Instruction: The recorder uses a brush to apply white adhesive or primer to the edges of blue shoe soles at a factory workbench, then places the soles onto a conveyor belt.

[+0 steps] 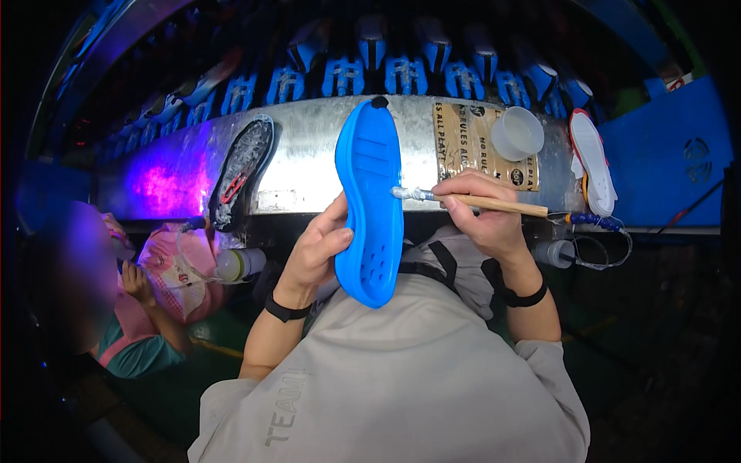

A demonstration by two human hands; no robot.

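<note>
A blue shoe sole point(376, 208) stands lengthwise before me, its hollow inner side with ridges and small holes facing up. My left hand point(320, 243) grips its left edge near the middle, thumb on the rim. In my right hand point(482, 208) is a brush point(502, 204) with a wooden handle, held between thumb and fingers. Its whitish, coated tip meets the right rim of the sole about midway along. A small black piece point(379, 102) sits at the sole's far end.
On the metal bench point(301, 170) lie a dark shoe upper point(239, 170), brown printed cardboard point(455, 143) with a translucent tub point(517, 133), and a white-and-red sole point(593, 162). Behind, blue holders point(343, 77) carry shoe parts. A co-worker point(147, 309) sits at left; a bottle point(239, 265) is nearby.
</note>
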